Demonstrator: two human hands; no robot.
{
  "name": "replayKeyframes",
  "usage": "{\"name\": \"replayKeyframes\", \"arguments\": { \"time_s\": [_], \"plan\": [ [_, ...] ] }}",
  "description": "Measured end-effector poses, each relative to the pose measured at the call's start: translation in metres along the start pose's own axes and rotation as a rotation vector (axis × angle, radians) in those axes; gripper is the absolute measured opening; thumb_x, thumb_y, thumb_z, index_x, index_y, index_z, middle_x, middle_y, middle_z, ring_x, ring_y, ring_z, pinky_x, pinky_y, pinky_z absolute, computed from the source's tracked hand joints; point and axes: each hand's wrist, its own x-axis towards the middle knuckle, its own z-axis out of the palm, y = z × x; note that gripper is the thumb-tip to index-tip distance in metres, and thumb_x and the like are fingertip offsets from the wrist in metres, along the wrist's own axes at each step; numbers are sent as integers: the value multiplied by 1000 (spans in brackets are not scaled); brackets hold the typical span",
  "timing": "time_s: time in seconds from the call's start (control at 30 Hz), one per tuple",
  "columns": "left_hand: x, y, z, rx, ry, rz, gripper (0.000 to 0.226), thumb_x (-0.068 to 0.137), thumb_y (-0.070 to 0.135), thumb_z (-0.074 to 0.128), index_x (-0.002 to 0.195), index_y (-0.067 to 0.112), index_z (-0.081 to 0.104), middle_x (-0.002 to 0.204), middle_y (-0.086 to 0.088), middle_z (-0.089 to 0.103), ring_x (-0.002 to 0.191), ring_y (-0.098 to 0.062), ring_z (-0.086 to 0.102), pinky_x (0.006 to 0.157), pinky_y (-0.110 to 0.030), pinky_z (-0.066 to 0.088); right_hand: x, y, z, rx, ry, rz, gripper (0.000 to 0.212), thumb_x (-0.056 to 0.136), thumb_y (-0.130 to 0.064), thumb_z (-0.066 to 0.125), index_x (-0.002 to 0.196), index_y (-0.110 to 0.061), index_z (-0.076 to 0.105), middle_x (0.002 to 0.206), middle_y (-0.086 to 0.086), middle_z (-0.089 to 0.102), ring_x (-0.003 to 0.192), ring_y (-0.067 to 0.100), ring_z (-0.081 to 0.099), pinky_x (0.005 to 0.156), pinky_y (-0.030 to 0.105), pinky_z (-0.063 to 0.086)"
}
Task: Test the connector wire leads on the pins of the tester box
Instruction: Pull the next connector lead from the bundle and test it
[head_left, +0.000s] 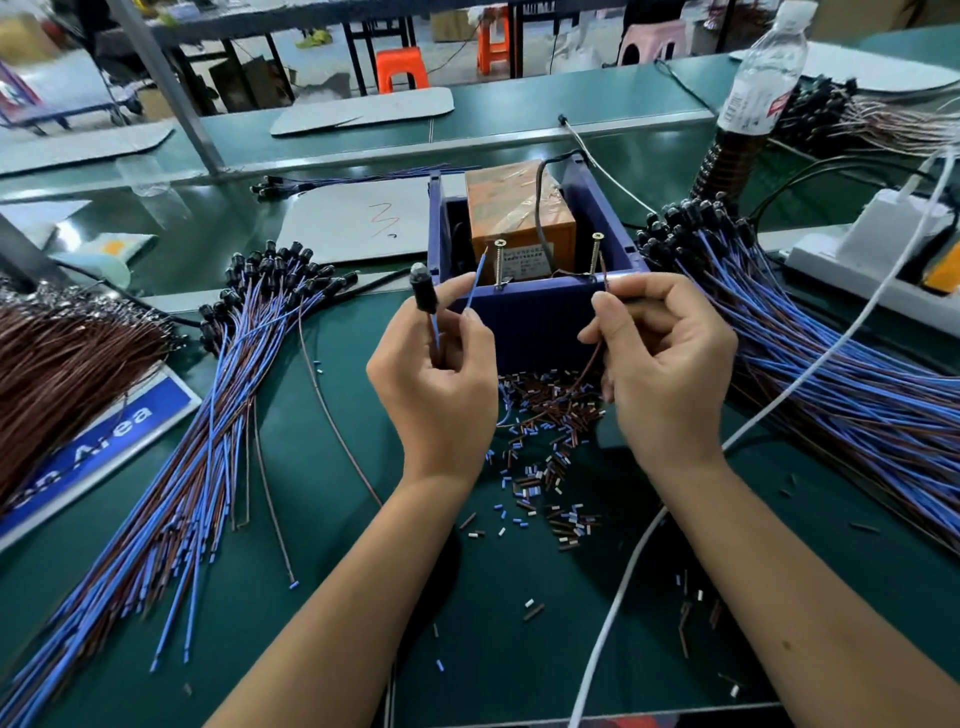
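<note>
the left hand (434, 371) is pinching the connector (420, 283) and its blue lead (477, 280), tip nearing the left pin (500, 262). the tester box (535, 306) is sitting mid-worktop (322, 467). the right hand (660, 364) is pinching the brown lead (592, 358) beside the right pin (596, 254).

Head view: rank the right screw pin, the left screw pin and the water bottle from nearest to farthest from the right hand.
1. Right screw pin, just above the right hand.
2. Left screw pin, across the tester box.
3. Water bottle, far back right.
</note>
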Motion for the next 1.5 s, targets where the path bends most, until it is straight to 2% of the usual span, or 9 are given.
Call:
{"name": "replayKeyframes", "arguments": {
  "time_s": [0.13,0.33,0.6,0.9,1.07,1.17,1.3,1.4,1.5],
  "plan": [
    [-1,0,-1,18,1,-14,20,91,13,60,104,14,75,64,16,48,51,-10,40,55,-26,35,0,-1,-1,-163,116,-85,10,101,-17,67,101,-10,74,75,-4,73,63,10,70,60,21,51],
    [-1,2,-1,32,-18,-7,19,87,12,60,96,17,76,59,15,43,50,-8,37,55,-22,32,0,-3,0,-224,101,-166,13,103,-14,64,106,-12,76,78,-7,73,71,8,73,64,21,54],
    [-1,8,-2,45,-12,16,19,85,4,62,95,11,76,60,19,44,51,-4,39,55,-14,31,0,-1,-2,-280,110,-196,16,105,-15,61,102,-9,76,76,-7,72,67,10,68,60,29,52],
    [-2,10,-3,6,33,1,18,87,8,60,95,12,76,62,11,45,52,-7,38,55,-24,33,-1,-3,0,-232,131,-155,14,104,-16,60,104,-10,73,75,-6,71,67,10,69,62,21,49],
    [-6,30,11,3,-21,87,20,88,5,59,97,9,76,66,5,52,52,-7,41,55,-19,33,-5,-10,-8,-167,173,-109,6,104,-14,60,107,-15,66,73,-3,72,66,17,69,62,32,53],
    [-13,57,42,-91,-162,-25,18,88,7,61,92,17,76,63,4,59,52,-4,46,51,-21,37,-3,-17,-28,-177,213,-95,8,104,-16,60,108,-16,66,73,-3,71,58,19,64,56,38,51],
    [-25,100,101,-131,-434,-216,14,85,8,65,79,13,77,55,10,59,51,-1,48,51,-21,39,5,-28,-83,-214,333,-49,12,101,-18,60,101,-20,72,73,1,72,52,24,62,53,37,51],
    [-44,124,157,-168,-813,-598,21,87,10,66,67,1,65,58,-10,55,50,-16,46,49,-35,44,15,-36,-142,-332,489,23,15,94,-21,60,94,-26,74,71,1,73,54,26,65,53,42,54],
    [-69,140,207,-359,-1142,-1112,32,97,6,50,66,13,45,53,-3,39,29,-7,24,32,-13,18,22,-44,-194,-435,590,155,15,87,-24,60,88,-25,75,62,-6,70,51,11,63,60,38,59]
  ]
}}
